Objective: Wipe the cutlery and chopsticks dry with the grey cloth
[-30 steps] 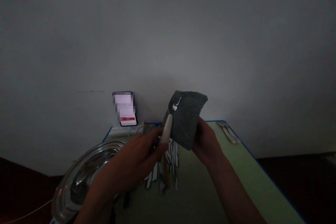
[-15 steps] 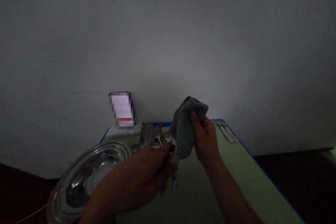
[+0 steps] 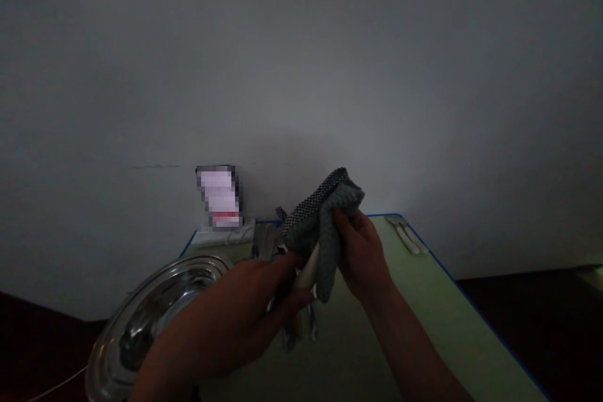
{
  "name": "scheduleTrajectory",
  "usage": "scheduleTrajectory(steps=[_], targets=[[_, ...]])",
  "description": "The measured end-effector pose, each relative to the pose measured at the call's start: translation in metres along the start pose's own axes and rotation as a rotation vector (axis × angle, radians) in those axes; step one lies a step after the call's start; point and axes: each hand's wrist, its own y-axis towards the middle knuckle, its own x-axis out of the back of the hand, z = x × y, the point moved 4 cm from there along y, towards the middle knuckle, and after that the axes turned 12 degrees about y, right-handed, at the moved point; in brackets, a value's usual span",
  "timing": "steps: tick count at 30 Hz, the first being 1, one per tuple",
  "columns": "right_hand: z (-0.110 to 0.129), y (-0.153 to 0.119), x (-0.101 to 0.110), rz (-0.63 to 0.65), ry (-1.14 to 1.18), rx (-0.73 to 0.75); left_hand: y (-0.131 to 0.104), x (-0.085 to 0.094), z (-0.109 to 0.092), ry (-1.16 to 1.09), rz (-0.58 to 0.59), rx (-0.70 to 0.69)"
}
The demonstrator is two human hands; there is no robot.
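Cloth (image 3: 328, 240) sat bunched in the curled right hand (image 3: 365, 256), against the handle (image 3: 308, 270) pinched by the left hand (image 3: 242, 311); wiping seemed underway, the next stroke needing a steady pinch

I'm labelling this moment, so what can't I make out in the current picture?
Far end of the white-handled utensil: head view, hidden by the cloth.
Loose cutlery: head view, partly covered by the left grip.
Phone screen: head view, pixelated.
Near side of the metal bowl: head view, cut off by the bottom edge.
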Motion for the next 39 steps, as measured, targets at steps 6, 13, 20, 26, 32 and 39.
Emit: scheduleTrajectory(steps=[6, 13, 20, 26, 32, 39], targets=[[0.008, -0.005, 0.002, -0.186, -0.158, 0.008, 0.002, -0.005, -0.011, -0.004, 0.081, -0.034], [0.0, -0.001, -0.002, -0.046, -0.03, -0.15, -0.004, 0.0, -0.006, 0.053, 0.046, -0.018], [-0.011, -0.001, -0.009, -0.031, 0.251, -0.259, 0.006, 0.002, 0.004, 0.142, -0.019, 0.046], [-0.005, -0.001, -0.018, -0.017, 0.463, -0.263, 0.001, 0.013, 0.013, 0.048, -0.132, 0.073], [-0.003, 0.007, -0.002, -0.167, 0.367, -0.269, -0.009, 0.021, 0.028, -0.099, -0.158, 0.123], [-0.011, 0.007, 0.008, -0.241, 0.17, -0.238, -0.005, 0.02, 0.017, -0.048, -0.155, 0.098]])
